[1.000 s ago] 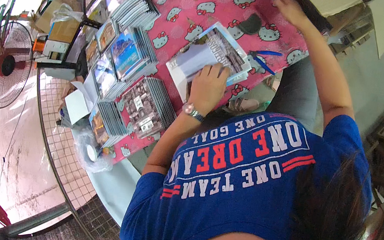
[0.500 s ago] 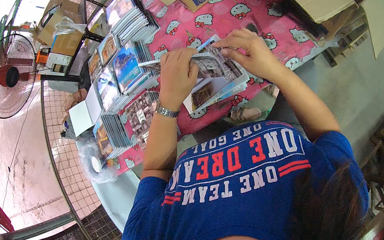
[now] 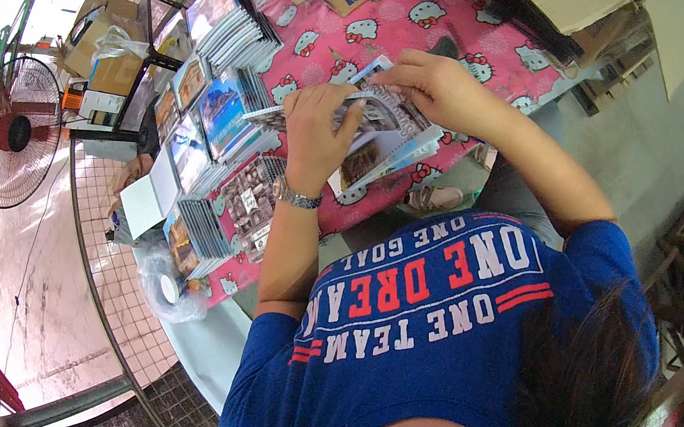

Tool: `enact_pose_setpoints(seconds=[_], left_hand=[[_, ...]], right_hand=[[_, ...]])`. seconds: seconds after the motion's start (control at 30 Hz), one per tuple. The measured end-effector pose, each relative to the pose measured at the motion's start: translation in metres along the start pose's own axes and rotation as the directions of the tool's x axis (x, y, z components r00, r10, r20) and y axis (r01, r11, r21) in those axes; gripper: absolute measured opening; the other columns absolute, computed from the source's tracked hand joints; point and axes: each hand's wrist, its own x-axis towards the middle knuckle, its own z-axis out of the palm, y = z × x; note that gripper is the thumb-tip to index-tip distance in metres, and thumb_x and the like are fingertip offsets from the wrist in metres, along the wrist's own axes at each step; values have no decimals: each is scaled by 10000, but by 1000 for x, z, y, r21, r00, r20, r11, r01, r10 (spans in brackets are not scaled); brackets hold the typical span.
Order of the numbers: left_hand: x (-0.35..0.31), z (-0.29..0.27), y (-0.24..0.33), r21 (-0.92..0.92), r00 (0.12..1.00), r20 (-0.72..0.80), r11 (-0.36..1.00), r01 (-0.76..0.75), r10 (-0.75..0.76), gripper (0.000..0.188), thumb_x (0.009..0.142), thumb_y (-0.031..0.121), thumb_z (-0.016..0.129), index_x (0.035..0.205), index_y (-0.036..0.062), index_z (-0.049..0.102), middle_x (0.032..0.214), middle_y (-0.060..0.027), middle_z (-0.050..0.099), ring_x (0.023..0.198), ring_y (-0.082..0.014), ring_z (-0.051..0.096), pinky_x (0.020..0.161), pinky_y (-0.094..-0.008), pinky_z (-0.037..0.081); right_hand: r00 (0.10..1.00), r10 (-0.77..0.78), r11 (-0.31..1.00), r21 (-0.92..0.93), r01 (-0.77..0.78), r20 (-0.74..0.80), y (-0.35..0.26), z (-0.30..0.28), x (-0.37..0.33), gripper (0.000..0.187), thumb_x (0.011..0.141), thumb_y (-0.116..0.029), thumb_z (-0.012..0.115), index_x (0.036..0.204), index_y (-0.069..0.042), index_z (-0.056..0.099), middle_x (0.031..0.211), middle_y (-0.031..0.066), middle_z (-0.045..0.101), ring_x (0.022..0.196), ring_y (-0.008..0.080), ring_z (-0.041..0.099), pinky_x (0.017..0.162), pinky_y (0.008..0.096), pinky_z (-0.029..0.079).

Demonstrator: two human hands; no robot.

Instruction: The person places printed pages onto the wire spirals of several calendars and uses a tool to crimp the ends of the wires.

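My left hand is wrapped round the left side of a picture-covered booklet, its thumb along the raised cover. At the booklet's far edge, my right hand has its fingers bent and pinched on the pages; their tips are partly hidden. Under it lie more loose picture sheets, fanned toward me on the pink patterned tablecloth. Beside my left wrist, a dark photo-covered booklet rests flat on the cloth.
Several stacks of picture booklets fill the table's left side. A clear plastic bag sits at the near left corner, below a white card. Cardboard stands at the far edge. A fan is off to the left.
My right hand's fingers have curled in more at the booklet's far edge. My left thumb has lifted slightly along the cover. The stacks stay put.
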Motion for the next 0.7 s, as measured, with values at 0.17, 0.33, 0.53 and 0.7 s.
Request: enact_pose_setpoints(seconds=[0.17, 0.33, 0.53, 0.7], left_hand=[[-1, 0, -1, -26, 1000, -15, 999, -21, 21, 188, 814, 206, 687, 960, 90, 667, 896, -68, 661, 886, -250, 590, 826, -375, 356], [-6, -5, -2, -81, 999, 34, 997, 0, 2, 176, 814, 211, 693, 937, 86, 680, 878, -66, 667, 869, -245, 598, 829, -369, 356], [-6, -4, -9, -110, 1000, 26, 994, -10, 13, 178, 785, 186, 721, 929, 87, 683, 885, -61, 674, 850, -240, 605, 846, -363, 360], [-2, 4, -6, -64, 999, -40, 998, 8, -11, 202, 767, 182, 739, 943, 99, 683, 897, -56, 667, 862, -246, 593, 855, -374, 367]], right_hand=[[999, -29, 1000, 6, 29, 45, -4, 0, 7, 218, 867, -69, 601, 1073, -68, 673, 930, 163, 641, 870, 332, 638, 781, 391, 512], [995, 96, 953, 285, -99, 26, 1, 12, -4, 270, 872, 1, 584, 1113, -76, 678, 869, 134, 592, 807, 297, 607, 709, 370, 480], [995, -39, 988, 144, 53, -97, 0, 20, -8, 294, 861, 5, 598, 1139, -68, 655, 875, 140, 592, 826, 302, 595, 714, 368, 475], [992, 2, 999, 44, 3, -124, -8, 24, -16, 328, 844, -23, 614, 1166, -81, 631, 892, 134, 577, 843, 325, 590, 760, 389, 484]])
